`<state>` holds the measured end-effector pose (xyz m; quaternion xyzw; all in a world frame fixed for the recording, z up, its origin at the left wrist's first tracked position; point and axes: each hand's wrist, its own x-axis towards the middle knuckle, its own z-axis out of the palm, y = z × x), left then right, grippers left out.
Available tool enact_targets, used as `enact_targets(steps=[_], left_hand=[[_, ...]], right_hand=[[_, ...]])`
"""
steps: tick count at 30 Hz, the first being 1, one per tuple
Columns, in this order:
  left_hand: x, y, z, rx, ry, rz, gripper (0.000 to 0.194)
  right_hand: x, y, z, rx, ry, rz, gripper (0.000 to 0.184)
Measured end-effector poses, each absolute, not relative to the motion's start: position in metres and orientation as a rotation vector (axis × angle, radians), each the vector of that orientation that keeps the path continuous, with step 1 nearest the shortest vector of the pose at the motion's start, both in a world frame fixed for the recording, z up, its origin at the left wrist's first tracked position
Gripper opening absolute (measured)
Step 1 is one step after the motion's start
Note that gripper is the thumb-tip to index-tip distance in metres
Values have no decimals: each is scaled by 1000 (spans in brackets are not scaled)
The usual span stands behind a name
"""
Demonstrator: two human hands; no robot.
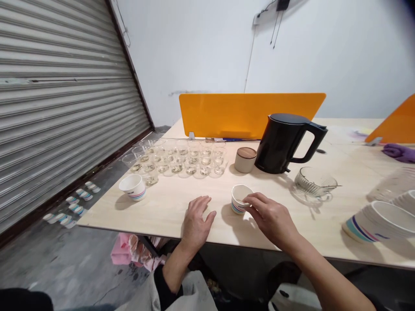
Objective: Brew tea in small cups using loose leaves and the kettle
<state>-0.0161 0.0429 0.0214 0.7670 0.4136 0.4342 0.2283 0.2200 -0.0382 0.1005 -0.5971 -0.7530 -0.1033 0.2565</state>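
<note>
A white paper cup [238, 208] with coloured stripes stands upright on the table near its front edge. My right hand [272, 216] pinches that cup at its right rim, thumb and fingers closed together. To the left of the cup, my left hand [197, 219] rests at the table's front part, fingers stretched and apart, holding nothing. Another paper cup [133, 188] stands at the left, beside several clear plastic cups [191, 157] with a little pale content at the bottom. Behind the gripped cup sits a grey canister [245, 160] with a wooden lid.
A black kettle [279, 144] stands behind my right hand. Right of it is a glass cup [314, 183] on a saucer with a spoon. Stacked paper cups [376, 222] lie at the right. An orange divider [227, 112] crosses the back; several cups [78, 207] stand on the floor.
</note>
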Motion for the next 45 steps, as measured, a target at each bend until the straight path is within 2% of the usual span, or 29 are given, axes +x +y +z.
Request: enact_targets(steps=[5, 10, 19, 22, 24, 32, 40, 45], left_hand=[[-16, 45, 20, 2087, 1116, 1197, 38], [-4, 48, 29, 1996, 1029, 1122, 48], [35, 56, 34, 1746, 828, 916, 95], [45, 58, 34, 1747, 809, 912, 103], [50, 57, 38, 1805, 837, 916, 101], [64, 52, 54, 1974, 1024, 893, 69], [77, 52, 54, 1984, 1154, 891, 53], [83, 56, 56, 1978, 1226, 919, 47]], right_hand=[[234, -46, 111, -1550, -1863, -254, 24], [266, -18, 120, -1591, -1585, -184, 39], [317, 102, 85, -1713, -1312, 108, 89], [320, 130, 80, -1655, -1276, 164, 97], [319, 142, 77, -1630, -1279, 184, 98], [315, 165, 68, -1604, -1127, 270, 109], [305, 166, 64, -1566, -1114, 197, 92], [301, 164, 68, -1567, -1125, 169, 92]])
